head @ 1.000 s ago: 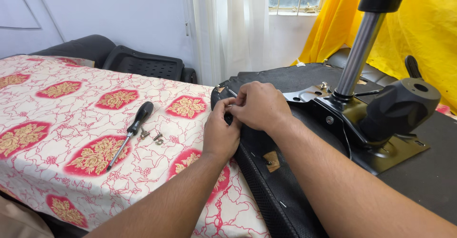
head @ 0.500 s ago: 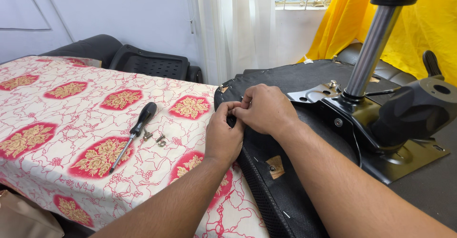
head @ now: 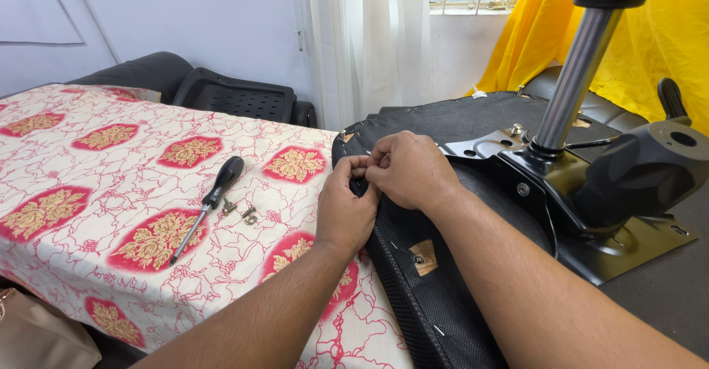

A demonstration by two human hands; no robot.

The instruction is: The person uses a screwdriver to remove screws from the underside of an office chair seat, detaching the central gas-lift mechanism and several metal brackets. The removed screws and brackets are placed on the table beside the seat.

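An upturned black chair seat lies on a table under a red-and-cream patterned cloth. Its black metal mechanism plate and chrome gas column stick up at the right. My left hand and my right hand meet at the seat's left edge, fingers pinched together on something small there; what they pinch is hidden by the fingers. A black-handled screwdriver and a few loose bolts lie on the cloth to the left of my hands.
A black chair back and a dark cushion sit behind the table by the wall. White curtain and yellow drape hang at the back. A tan bag shows at bottom left.
Only the view has shifted slightly; both hands stay together at the seat's left edge, with small finger movements.
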